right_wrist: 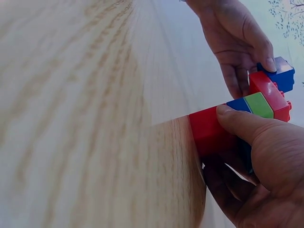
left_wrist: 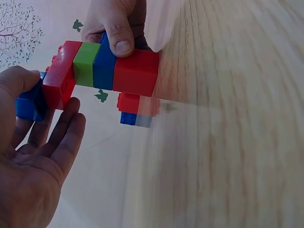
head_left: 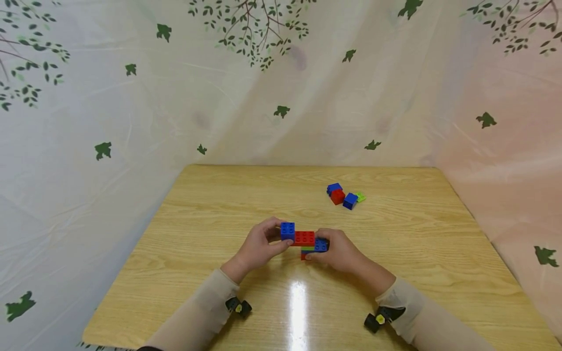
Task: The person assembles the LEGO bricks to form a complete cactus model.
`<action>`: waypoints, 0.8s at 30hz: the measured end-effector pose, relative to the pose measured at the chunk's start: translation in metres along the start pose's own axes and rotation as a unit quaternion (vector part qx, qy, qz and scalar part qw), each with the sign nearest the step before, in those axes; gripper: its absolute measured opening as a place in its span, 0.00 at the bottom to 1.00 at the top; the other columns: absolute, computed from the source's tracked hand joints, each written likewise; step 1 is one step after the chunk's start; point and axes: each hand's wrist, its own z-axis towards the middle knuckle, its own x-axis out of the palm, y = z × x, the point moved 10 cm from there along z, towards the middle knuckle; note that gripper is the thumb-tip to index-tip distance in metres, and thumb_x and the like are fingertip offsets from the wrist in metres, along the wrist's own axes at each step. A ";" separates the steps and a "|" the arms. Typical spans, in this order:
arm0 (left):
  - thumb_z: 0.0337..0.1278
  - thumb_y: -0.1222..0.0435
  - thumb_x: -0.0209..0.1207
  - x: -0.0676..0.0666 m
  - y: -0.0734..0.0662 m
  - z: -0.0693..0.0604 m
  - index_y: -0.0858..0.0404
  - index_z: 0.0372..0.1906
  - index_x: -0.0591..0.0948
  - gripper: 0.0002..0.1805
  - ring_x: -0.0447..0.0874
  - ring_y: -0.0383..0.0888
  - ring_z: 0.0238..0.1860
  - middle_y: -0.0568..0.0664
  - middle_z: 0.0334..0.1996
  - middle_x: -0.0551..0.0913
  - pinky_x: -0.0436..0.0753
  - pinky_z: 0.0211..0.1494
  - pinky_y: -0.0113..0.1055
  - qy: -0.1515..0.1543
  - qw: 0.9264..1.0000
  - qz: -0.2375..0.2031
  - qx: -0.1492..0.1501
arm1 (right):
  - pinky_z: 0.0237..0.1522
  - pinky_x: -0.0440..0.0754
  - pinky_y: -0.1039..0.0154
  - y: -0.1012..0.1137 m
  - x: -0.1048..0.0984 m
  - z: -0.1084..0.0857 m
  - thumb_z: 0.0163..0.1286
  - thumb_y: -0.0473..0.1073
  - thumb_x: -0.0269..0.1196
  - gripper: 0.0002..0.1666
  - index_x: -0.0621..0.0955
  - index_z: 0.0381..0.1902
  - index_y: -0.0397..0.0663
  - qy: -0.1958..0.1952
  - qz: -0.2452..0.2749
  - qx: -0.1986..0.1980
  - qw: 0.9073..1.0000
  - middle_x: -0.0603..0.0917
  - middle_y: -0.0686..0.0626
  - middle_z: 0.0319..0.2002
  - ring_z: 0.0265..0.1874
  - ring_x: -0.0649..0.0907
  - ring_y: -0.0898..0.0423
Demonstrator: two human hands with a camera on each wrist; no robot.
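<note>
A stepped stack of toy building bricks stands between both hands. From the table up it has a red brick [left_wrist: 136, 73], a blue brick [left_wrist: 103, 66], a green brick [left_wrist: 86, 63] and an upper red brick [head_left: 305, 238]. My left hand [head_left: 258, 247] pinches a small blue brick [head_left: 287, 230] at the upper red brick's left end; whether it is fully seated I cannot tell. Low on the stack, my right hand [head_left: 340, 251] grips with its thumb on the bottom red brick's side. The lower blue brick juts right, partly behind my right fingers.
Farther back on the wooden table [head_left: 210, 195] lie loose bricks: a blue brick [head_left: 334, 187], a red brick [head_left: 337, 197], another blue brick [head_left: 350, 201] and a lime-green piece [head_left: 360, 197]. A leaf-patterned cloth [head_left: 246, 131] hangs behind the table and along its sides.
</note>
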 end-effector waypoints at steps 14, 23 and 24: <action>0.65 0.66 0.71 0.000 0.011 -0.001 0.58 0.66 0.79 0.26 0.87 0.55 0.52 0.55 0.55 0.80 0.88 0.53 0.44 0.001 1.000 0.008 -0.029 | 0.41 0.84 0.60 0.000 0.000 0.002 0.56 0.53 0.82 0.22 0.88 0.46 0.57 -0.007 0.004 0.006 1.000 0.86 0.58 0.39 0.36 0.81 0.55; 0.62 0.64 0.74 0.003 0.027 0.000 0.60 0.60 0.81 0.23 0.88 0.50 0.50 0.52 0.51 0.82 0.88 0.54 0.39 0.000 0.997 0.035 -0.064 | 0.43 0.85 0.59 0.000 -0.003 0.007 0.56 0.52 0.83 0.23 0.88 0.47 0.55 -0.016 -0.006 0.007 1.000 0.86 0.58 0.41 0.38 0.82 0.55; 0.62 0.64 0.74 0.003 0.028 0.000 0.60 0.59 0.81 0.23 0.88 0.49 0.49 0.51 0.51 0.82 0.88 0.53 0.39 0.000 0.997 0.038 -0.067 | 0.43 0.85 0.58 0.000 -0.003 0.007 0.56 0.52 0.83 0.23 0.88 0.47 0.55 -0.017 -0.005 0.006 1.000 0.86 0.58 0.41 0.38 0.82 0.55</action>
